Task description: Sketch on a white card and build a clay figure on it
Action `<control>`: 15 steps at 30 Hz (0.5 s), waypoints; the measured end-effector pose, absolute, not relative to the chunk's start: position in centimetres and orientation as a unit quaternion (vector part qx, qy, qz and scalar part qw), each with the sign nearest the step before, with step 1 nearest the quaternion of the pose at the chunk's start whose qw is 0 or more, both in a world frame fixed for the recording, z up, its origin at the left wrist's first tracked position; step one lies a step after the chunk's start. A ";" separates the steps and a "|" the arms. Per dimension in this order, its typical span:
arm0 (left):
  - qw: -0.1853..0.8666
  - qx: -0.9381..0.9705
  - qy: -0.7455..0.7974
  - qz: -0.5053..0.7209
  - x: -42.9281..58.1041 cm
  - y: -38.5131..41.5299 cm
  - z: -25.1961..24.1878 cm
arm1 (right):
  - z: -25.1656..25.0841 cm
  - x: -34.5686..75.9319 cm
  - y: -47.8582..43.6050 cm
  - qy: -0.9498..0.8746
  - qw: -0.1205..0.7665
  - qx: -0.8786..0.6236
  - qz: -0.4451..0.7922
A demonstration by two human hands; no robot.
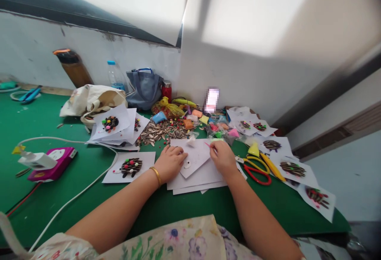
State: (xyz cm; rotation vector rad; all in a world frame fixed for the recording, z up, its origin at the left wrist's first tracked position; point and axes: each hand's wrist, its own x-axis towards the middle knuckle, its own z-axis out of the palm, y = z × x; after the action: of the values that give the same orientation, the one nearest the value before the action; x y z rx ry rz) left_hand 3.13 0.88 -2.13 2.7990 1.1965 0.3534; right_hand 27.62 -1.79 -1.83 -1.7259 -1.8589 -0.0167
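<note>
My left hand [170,162] rests curled on a stack of white paper sheets [196,170] on the green table [59,196], fingers bent and pressing the top sheet. A gold bangle circles that wrist. My right hand [222,156] is closed around a thin pink stick [206,144] whose tip points at the top sheet. A small white shape [187,164] lies on the paper between my hands.
A pile of sunflower seeds [160,132] and coloured clay pieces [196,120] lie behind the paper. Finished seed pictures [131,166] lie left and right. Red and yellow scissors [256,168] sit at right. Bags [143,87], bottles, a pink box [52,164] and white cable lie left.
</note>
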 end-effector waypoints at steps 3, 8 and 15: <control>0.033 0.909 0.397 0.120 3.3 0.7 -2.2 | -2.5 26.0 -3.4 -0.675 0.352 -0.636 0.130; 0.036 0.906 0.402 0.128 3.4 0.6 -2.3 | -3.4 24.3 -5.4 -0.654 0.413 -0.572 0.273; 0.040 0.905 0.400 0.138 3.3 0.6 -2.4 | -3.5 24.2 -5.9 -0.615 0.470 -0.425 0.470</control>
State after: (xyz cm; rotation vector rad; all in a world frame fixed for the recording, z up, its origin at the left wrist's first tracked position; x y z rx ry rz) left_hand 3.29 0.63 -2.41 2.7729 1.2257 0.4239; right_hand 24.16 -5.91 -3.52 -1.0409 -1.5059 1.1525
